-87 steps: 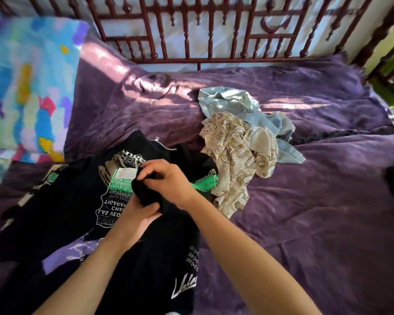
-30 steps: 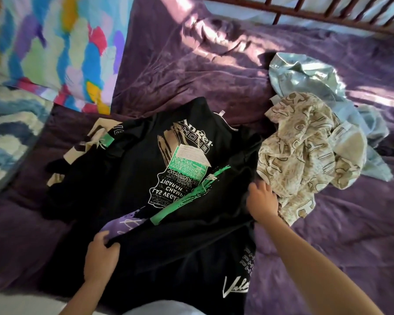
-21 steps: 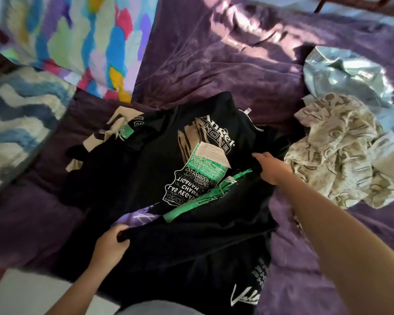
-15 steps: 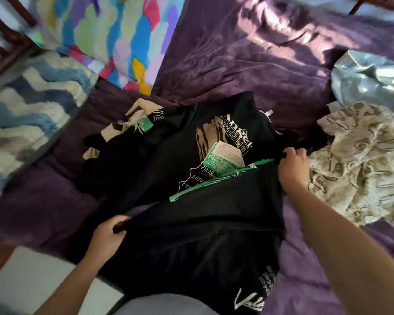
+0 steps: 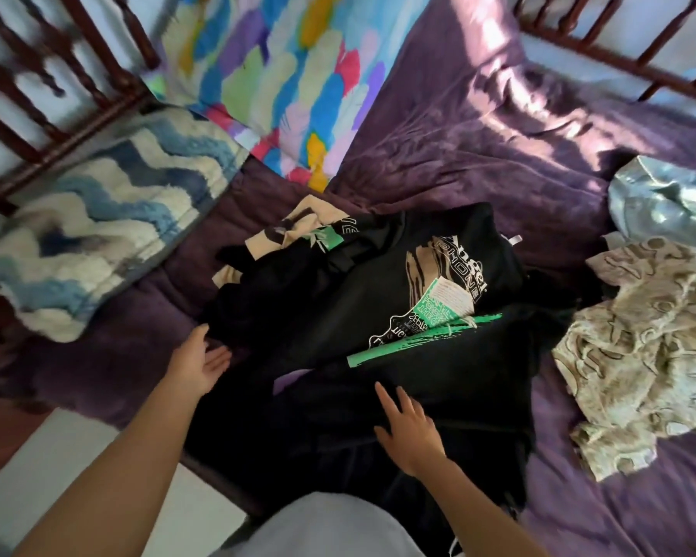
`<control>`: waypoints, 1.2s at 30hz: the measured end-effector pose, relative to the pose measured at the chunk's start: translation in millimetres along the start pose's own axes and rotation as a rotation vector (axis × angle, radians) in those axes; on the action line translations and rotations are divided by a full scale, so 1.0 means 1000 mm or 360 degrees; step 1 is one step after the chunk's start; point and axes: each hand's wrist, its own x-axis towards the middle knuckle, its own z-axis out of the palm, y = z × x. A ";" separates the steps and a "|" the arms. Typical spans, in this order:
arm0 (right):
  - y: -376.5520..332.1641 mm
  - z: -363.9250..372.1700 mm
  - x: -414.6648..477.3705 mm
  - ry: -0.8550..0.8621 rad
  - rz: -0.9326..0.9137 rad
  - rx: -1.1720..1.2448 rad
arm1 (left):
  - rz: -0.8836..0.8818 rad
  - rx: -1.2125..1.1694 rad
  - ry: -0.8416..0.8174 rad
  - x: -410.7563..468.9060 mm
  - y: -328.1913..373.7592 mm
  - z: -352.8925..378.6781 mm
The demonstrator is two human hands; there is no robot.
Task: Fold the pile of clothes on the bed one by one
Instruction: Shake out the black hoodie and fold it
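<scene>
R hand is lying flat on black shirt, fingers straight; L hand is sitting released at shirt's left edge.

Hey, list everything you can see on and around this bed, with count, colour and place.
black T-shirt: one, black with green and white print, bed centre
beige patterned garment: one, beige and brown, crumpled right of the T-shirt
pale blue garment: one, pale blue, crumpled beyond the beige one
tan-and-black cloth: one piece, at the T-shirt's far left edge; whether separate, unclear
bedspread: one, purple, over the bed
feather-print pillow: one, multicoloured, top centre
wavy cushion: one, blue and cream, left
bed rails: two runs, dark brown, top corners
left hand: one, open, at the T-shirt's left edge
right hand: one, open, flat on the T-shirt
</scene>
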 end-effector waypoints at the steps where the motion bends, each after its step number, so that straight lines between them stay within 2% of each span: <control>1: -0.003 -0.006 -0.001 0.0010 0.0012 0.0024 | -0.0108 -0.0092 -0.0098 0.004 0.006 0.004; 4: 0.001 -0.025 -0.001 0.0178 0.0119 0.0124 | -0.0267 -0.0250 -0.0222 0.010 0.025 0.020; 8: 0.007 -0.042 -0.008 0.0377 0.0269 0.0342 | -0.0534 -0.0446 -0.0166 0.010 0.038 0.034; 11: 0.009 -0.040 -0.019 0.0498 0.0298 0.0454 | -0.0460 -0.0478 -0.0124 0.013 0.037 0.032; 14: 0.013 -0.031 -0.033 0.0530 0.0315 0.0557 | -0.0067 -0.0630 -0.0049 0.013 0.061 0.025; 16: 0.020 -0.025 -0.043 0.0568 0.0331 0.0611 | 0.0244 -0.0798 -0.0176 -0.001 0.090 0.023; 18: 0.028 -0.022 -0.052 0.0645 0.0397 0.0720 | 0.0634 -0.0887 -0.0446 -0.042 0.115 0.025; 20: 0.039 -0.019 -0.058 0.0779 0.0519 0.0915 | 0.1118 -0.0818 -0.0844 -0.102 0.123 0.032; 22: 0.050 -0.020 -0.062 0.0909 0.0661 0.1220 | 0.1457 -0.0513 -0.1209 -0.158 0.106 0.045; 24: 0.062 -0.019 -0.065 0.0979 0.0764 0.1632 | 0.1538 -0.0104 -0.1422 -0.195 0.067 0.062; 26: 0.073 -0.017 -0.071 0.0924 0.0756 0.2130 | 0.1430 0.0390 -0.1740 -0.208 0.014 0.076; 28: 0.081 -0.011 -0.082 0.0845 0.0729 0.2623 | 0.1185 0.1064 -0.2148 -0.208 -0.039 0.081; 29: 0.086 -0.003 -0.086 0.0831 0.0710 0.2813 | 0.1044 0.1374 -0.2266 -0.200 -0.063 0.082; 31: 0.091 0.015 -0.094 0.0798 0.0785 0.3039 | 0.0951 0.1823 -0.2134 -0.175 -0.093 0.080; 34: 0.088 0.043 -0.098 0.0514 0.1033 0.3286 | 0.0973 0.2030 -0.1532 -0.140 -0.099 0.071; 36: 0.079 0.058 -0.097 0.0423 0.1220 0.3005 | 0.0986 0.2052 -0.1224 -0.122 -0.091 0.065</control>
